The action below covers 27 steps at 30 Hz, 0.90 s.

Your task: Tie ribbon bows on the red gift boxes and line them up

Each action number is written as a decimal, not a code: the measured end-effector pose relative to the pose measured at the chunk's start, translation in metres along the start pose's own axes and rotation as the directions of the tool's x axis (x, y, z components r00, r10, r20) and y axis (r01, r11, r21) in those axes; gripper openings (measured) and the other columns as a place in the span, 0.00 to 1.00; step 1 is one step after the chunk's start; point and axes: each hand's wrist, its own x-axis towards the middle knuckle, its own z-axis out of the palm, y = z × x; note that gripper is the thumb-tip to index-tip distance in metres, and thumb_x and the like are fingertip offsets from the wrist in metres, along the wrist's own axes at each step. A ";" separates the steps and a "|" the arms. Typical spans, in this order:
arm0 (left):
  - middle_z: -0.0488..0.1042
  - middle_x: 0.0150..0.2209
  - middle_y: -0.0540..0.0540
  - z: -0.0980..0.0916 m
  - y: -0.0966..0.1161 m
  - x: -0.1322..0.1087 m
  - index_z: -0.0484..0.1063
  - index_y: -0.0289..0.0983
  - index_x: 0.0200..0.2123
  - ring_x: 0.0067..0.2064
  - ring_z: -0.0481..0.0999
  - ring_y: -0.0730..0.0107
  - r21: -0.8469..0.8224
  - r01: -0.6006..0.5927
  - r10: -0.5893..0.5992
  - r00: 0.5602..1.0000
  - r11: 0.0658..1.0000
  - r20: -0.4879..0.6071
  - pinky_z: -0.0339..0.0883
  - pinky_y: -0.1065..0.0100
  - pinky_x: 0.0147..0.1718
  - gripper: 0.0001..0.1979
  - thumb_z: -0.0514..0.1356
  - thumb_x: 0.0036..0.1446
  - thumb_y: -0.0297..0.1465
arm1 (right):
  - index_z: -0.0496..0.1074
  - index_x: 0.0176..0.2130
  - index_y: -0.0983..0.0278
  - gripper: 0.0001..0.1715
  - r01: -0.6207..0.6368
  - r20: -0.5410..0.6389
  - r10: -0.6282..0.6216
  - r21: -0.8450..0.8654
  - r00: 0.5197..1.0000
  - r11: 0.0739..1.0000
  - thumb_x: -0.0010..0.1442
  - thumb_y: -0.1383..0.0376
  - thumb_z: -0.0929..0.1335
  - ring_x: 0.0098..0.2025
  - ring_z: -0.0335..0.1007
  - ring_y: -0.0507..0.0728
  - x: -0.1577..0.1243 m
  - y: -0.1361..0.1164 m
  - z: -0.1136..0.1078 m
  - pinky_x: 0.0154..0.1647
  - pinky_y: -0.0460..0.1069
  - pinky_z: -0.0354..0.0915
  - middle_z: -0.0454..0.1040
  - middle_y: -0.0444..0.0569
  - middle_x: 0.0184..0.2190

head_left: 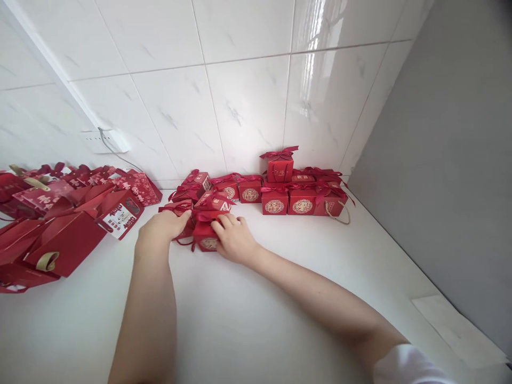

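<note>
Two small red gift boxes sit side by side between my hands at the front of a cluster on the white table. My left hand (pixel 164 226) wraps the left side of one gift box (pixel 184 231), thumb over its top; the other fingers are mostly hidden. On the right, my right hand (pixel 237 238) holds the front gift box (pixel 205 234) by its top and right side, with bent fingers near its dark red ribbon. A round gold emblem shows low on that box's front. Behind them, more ribboned boxes (pixel 214 199) stand close together.
Along the tiled wall, ribboned gift boxes (pixel 303 206) stand in rows, one box (pixel 280 169) stacked on top. Larger red gift boxes (pixel 72 240) crowd the left. A socket (pixel 104 142) with a cable is on the wall. A grey panel (pixel 452 160) bounds the right side.
</note>
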 end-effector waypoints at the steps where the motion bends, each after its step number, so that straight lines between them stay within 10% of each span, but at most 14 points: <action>1: 0.76 0.45 0.22 -0.003 0.006 -0.006 0.74 0.28 0.46 0.51 0.73 0.23 0.076 -0.019 0.021 1.000 0.997 -0.023 0.65 0.34 0.47 0.35 0.59 0.50 0.55 | 0.64 0.58 0.66 0.25 -0.039 0.028 0.040 -0.027 0.999 0.999 0.63 0.64 0.64 0.61 0.59 0.68 -0.005 0.009 -0.007 0.57 0.63 0.59 0.67 0.62 0.58; 6: 0.67 0.59 0.32 0.029 0.036 -0.012 0.65 0.35 0.60 0.62 0.66 0.43 0.115 -0.398 0.408 0.910 0.910 -0.077 0.62 0.50 0.59 0.33 0.53 0.60 0.52 | 0.64 0.60 0.68 0.26 -0.241 0.075 0.251 -0.123 0.965 0.963 0.63 0.72 0.61 0.60 0.63 0.71 -0.037 0.052 -0.041 0.62 0.72 0.52 0.62 0.66 0.64; 9: 0.58 0.65 0.28 0.066 0.042 -0.004 0.58 0.31 0.65 0.67 0.57 0.41 0.117 -0.453 0.459 0.888 0.884 -0.034 0.55 0.49 0.63 0.36 0.58 0.60 0.45 | 0.58 0.66 0.64 0.33 -0.329 0.048 0.342 -0.177 0.939 0.928 0.63 0.74 0.61 0.68 0.52 0.72 -0.054 0.069 -0.073 0.65 0.73 0.46 0.53 0.62 0.70; 12: 0.45 0.70 0.23 0.085 0.046 -0.007 0.51 0.28 0.68 0.70 0.50 0.37 0.148 -0.436 0.445 0.895 0.888 -0.028 0.50 0.46 0.65 0.39 0.61 0.59 0.36 | 0.59 0.65 0.63 0.30 -0.367 0.061 0.375 -0.113 0.925 0.923 0.66 0.67 0.62 0.64 0.60 0.70 -0.067 0.082 -0.107 0.64 0.69 0.53 0.63 0.59 0.65; 15: 0.35 0.73 0.31 0.084 0.058 -0.024 0.46 0.31 0.70 0.73 0.38 0.43 0.175 -0.577 0.601 0.783 0.798 -0.157 0.33 0.43 0.69 0.37 0.56 0.62 0.35 | 0.65 0.61 0.61 0.24 -0.363 0.186 0.364 -0.040 0.913 0.931 0.67 0.62 0.62 0.57 0.69 0.68 -0.076 0.096 -0.128 0.58 0.64 0.62 0.73 0.57 0.55; 18: 0.42 0.73 0.40 0.081 0.073 -0.043 0.48 0.38 0.70 0.73 0.42 0.52 0.026 -0.734 0.735 0.678 0.678 -0.025 0.41 0.51 0.70 0.34 0.50 0.66 0.44 | 0.65 0.62 0.61 0.25 -0.369 0.302 0.342 0.035 0.890 0.929 0.68 0.61 0.62 0.57 0.70 0.67 -0.081 0.109 -0.132 0.52 0.60 0.67 0.72 0.57 0.55; 22: 0.59 0.68 0.39 0.071 0.085 -0.059 0.57 0.41 0.67 0.67 0.61 0.47 -0.092 -0.663 0.657 0.698 0.743 0.285 0.62 0.54 0.59 0.38 0.50 0.61 0.56 | 0.64 0.63 0.61 0.26 -0.372 0.319 0.329 0.084 0.889 0.925 0.68 0.59 0.62 0.59 0.68 0.67 -0.081 0.114 -0.129 0.51 0.58 0.68 0.72 0.57 0.57; 27: 0.80 0.36 0.41 0.031 0.093 -0.093 0.67 0.43 0.59 0.40 0.80 0.46 0.077 -0.545 0.500 0.809 0.835 0.309 0.67 0.57 0.35 0.35 0.45 0.60 0.59 | 0.68 0.57 0.58 0.25 -0.388 0.312 0.334 0.129 0.889 0.913 0.65 0.51 0.64 0.53 0.72 0.66 -0.084 0.106 -0.139 0.44 0.55 0.69 0.75 0.54 0.52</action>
